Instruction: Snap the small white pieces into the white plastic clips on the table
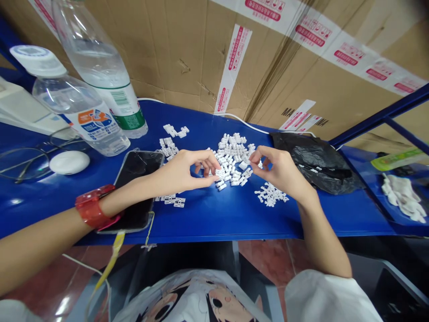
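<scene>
Small white plastic parts (233,156) are being worked at in a loose heap on a blue shelf (208,221). Picking at the heap looks to be the step in hand, judging by the pose of the hands.

Left hand (186,172) is being held at the heap's left edge, right hand (278,172) at its right edge. Both are being carried half-curled, not clenched, with thumb and forefinger drawn into a pinch shape. Whether a part is being gripped by either cannot be told; the fingertips are too close to the heap.

Smaller groups of parts are lying apart from the heap: a cluster (270,194) below right hand, a row (170,200) below left hand, more (172,130) further up on the left.

Parts are lying overlapped, so a fingertip pinch on single pieces is being called for, not a sweep.

Around the work, a phone (140,163) is lying under left forearm, and a red wristband (94,206) is being worn on that wrist. Water bottles (78,107), glasses (23,163) and a white mouse (69,162) are lying far left. A black plastic bag (315,163) is lying beyond right hand.
</scene>
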Tool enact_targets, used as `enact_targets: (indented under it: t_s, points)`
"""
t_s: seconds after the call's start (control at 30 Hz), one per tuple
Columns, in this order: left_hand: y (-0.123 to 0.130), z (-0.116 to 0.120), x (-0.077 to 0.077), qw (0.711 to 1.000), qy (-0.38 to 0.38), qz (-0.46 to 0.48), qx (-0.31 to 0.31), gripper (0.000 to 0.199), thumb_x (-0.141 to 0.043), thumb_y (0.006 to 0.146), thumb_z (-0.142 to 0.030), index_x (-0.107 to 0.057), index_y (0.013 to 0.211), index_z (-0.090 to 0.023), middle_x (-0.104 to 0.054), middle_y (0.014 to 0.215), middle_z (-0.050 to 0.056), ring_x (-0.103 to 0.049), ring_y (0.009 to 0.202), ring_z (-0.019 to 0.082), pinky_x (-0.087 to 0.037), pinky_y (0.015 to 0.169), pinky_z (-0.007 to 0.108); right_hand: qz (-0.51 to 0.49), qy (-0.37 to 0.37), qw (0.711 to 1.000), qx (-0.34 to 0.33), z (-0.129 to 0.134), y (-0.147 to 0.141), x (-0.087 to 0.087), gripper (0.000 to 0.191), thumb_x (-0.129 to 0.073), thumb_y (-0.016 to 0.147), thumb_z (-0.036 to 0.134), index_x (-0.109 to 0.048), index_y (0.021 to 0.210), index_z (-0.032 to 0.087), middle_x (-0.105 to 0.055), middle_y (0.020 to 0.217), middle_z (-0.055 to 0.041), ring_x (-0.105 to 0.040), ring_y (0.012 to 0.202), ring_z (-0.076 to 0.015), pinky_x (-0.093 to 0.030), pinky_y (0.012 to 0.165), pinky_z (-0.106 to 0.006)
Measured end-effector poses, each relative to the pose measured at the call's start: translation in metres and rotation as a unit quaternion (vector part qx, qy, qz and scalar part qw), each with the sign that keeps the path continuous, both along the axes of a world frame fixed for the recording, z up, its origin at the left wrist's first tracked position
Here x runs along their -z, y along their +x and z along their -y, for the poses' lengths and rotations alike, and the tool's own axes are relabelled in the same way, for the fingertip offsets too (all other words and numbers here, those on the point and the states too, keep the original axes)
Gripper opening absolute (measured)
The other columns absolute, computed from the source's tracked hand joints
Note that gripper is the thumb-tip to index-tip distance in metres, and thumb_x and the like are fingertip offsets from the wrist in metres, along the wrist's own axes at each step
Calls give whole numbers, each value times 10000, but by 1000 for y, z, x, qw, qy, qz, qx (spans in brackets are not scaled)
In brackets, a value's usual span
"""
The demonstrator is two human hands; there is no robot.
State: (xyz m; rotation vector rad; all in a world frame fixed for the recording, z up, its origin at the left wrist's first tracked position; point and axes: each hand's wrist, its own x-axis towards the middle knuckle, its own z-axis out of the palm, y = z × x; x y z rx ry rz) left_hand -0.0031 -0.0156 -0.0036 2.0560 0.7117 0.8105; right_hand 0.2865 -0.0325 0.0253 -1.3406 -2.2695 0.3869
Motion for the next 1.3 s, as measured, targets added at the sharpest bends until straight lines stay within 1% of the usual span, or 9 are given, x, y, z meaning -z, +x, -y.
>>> enact_targets:
  t_s: [0.13,0.27,0.4,0.47,0.57,0.77,0.9,1.13,1.3]
  points:
    - [0,1,1,1000,-7,13,-11,119,-736,896,-264,-737,967,-169,-724,830,-14,-601,696,105,-470,638,239,-118,-28,992,-33,5,-16,7,33,-657,922,179,-642,908,204,-732,924,-35,-654,791,-151,-556,711,-281]
    - [2,2,5,1000,-16,21,-17,138,-746,888,-262,-756,981,-160,-729,825,-8,-597,688,106,-477,626,237,-232,-64,968,-76,9,-23,12,226,-666,990,201,-765,1191,233,-767,1140,-60,-711,997,-176,-619,812,-299]
    - [4,0,9,998,-50,31,-4,183,-756,885,-278,-774,1017,-154,-756,854,13,-649,735,128,-491,620,243,-283,-76,948,-123,11,-29,19,222,-661,1004,160,-819,1117,269,-768,1073,-47,-718,988,-177,-614,781,-301]
    - [4,0,9,996,-76,39,6,197,-769,878,-291,-780,1016,-151,-765,861,21,-659,738,134,-494,621,249,-299,-65,944,-121,12,-34,24,193,-685,997,155,-816,1084,267,-776,1041,-38,-724,972,-176,-607,802,-315]
    - [5,-1,8,993,-108,54,14,198,-791,864,-300,-784,997,-153,-771,855,25,-658,729,135,-499,636,259,-301,-31,949,-91,17,-43,29,157,-713,991,157,-808,1060,262,-812,1027,-29,-742,956,-180,-586,817,-335]
    - [6,-1,8,987,-150,63,17,204,-840,840,-336,-779,917,-157,-758,823,21,-644,706,132,-500,665,277,-252,49,963,-78,22,-54,33,121,-733,984,173,-811,1023,257,-853,1017,-24,-733,872,-188,-536,674,-334]
    - [6,-2,8,982,-174,77,22,222,-848,830,-336,-784,940,-154,-782,846,32,-669,736,142,-534,719,292,-254,92,960,-79,22,-57,34,142,-763,963,141,-826,982,266,-866,1005,-15,-743,867,-192,-553,801,-387]
    - [6,-1,10,984,-154,88,23,199,-830,854,-314,-786,966,-155,-803,879,41,-722,772,155,-578,741,293,-251,94,962,-57,23,-60,36,144,-765,957,172,-837,963,296,-854,1008,-16,-745,903,-221,-557,900,-457]
    - [6,-2,10,986,-142,89,13,200,-838,847,-310,-793,965,-155,-808,867,44,-742,764,167,-612,739,299,-235,81,968,-38,24,-61,36,124,-746,972,225,-840,956,304,-842,1010,-28,-727,904,-233,-566,840,-448]
